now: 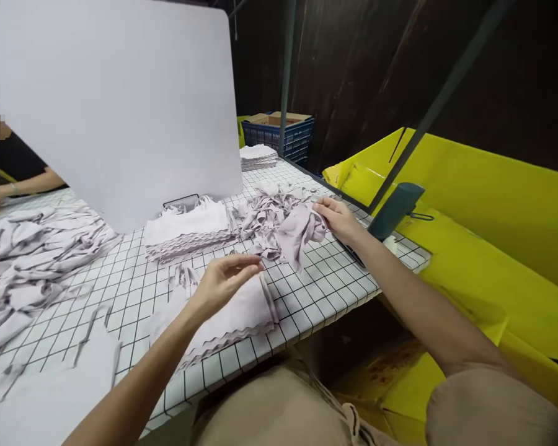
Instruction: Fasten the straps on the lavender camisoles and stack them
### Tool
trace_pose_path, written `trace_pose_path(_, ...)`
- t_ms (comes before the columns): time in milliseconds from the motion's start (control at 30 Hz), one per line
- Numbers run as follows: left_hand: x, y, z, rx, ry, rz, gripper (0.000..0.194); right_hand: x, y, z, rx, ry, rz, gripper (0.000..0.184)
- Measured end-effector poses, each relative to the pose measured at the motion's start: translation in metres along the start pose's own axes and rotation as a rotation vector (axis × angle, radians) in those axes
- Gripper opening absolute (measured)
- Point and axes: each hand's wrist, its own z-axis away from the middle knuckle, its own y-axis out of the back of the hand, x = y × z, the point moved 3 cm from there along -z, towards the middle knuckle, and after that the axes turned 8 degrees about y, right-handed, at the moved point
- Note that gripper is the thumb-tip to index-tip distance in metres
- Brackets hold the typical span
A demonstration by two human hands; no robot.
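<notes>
My right hand (338, 222) is closed on a crumpled piece of pale lilac fabric (300, 232), which hangs from the fingers over a loose heap of fabric strips (265, 214). Left of it, my left hand (230, 279) hovers above a folded fabric stack (242, 310) with wavy edges. The left fingers are stretched out, with a slight gap to the thumb and nothing visible between them. Behind the left hand lies another neat stack of fabric pieces (190, 229), its edges zigzagged.
A large white board (121, 111) rises from the grid-patterned table (316, 303). At left lie a big fabric heap (32, 260) and a co-worker's arm (32, 184). A dark green cylinder (397, 210) stands at the right edge, beside yellow sheeting (493, 204). Blue crates (279, 136) stand behind.
</notes>
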Motion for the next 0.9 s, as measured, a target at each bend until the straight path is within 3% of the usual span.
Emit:
trace_pose_path(100,0.048,-0.005,0.050,-0.135,-0.247,0.024,0.012,-0.011,0.003,-0.009,0.142,-0.018,-0.088,0.033)
trace_pose_path(133,0.057,-0.005,0.062,-0.181,-0.301,0.000,0.012,-0.012,-0.001,-0.009,0.168,-0.033,-0.126,0.034)
trace_pose_path(200,0.062,-0.004,0.067,-0.139,-0.307,-0.035,0.012,-0.014,-0.013,-0.007,0.149,-0.086,-0.254,0.037)
trace_pose_path(267,0.047,-0.001,0.045,0.034,-0.190,-0.015,0.012,-0.021,-0.032,-0.003,0.052,-0.153,-0.394,0.039)
trace_pose_path(333,0.024,-0.003,0.006,0.146,-0.070,0.059,0.027,-0.035,-0.053,-0.003,-0.065,-0.198,-0.500,0.042)
trace_pose_path(433,0.004,-0.013,-0.054,0.052,-0.044,0.133,0.072,-0.069,-0.076,-0.009,-0.209,-0.181,-0.570,0.045)
trace_pose_path(467,0.004,-0.015,-0.069,0.008,-0.058,0.172,0.070,-0.081,-0.080,-0.014,-0.265,-0.163,-0.573,0.046)
trace_pose_path(533,0.012,-0.013,-0.088,-0.037,-0.094,0.225,0.048,-0.102,-0.080,-0.023,-0.394,-0.116,-0.513,0.045)
trace_pose_path(633,0.031,0.010,-0.095,0.064,-0.150,0.230,0.034,-0.117,-0.065,-0.040,-0.530,-0.012,-0.215,0.045)
trace_pose_path(733,0.046,0.043,-0.092,0.268,-0.234,0.054,0.025,-0.113,-0.048,-0.059,-0.498,0.010,-0.024,0.028)
trace_pose_path(833,0.052,0.063,-0.083,0.518,-0.361,-0.174,0.013,-0.108,-0.054,-0.069,-0.445,-0.111,-0.212,0.026)
trace_pose_path(900,0.050,0.061,-0.076,0.557,-0.394,-0.152,0.014,-0.111,-0.073,-0.070,-0.376,-0.165,-0.406,0.026)
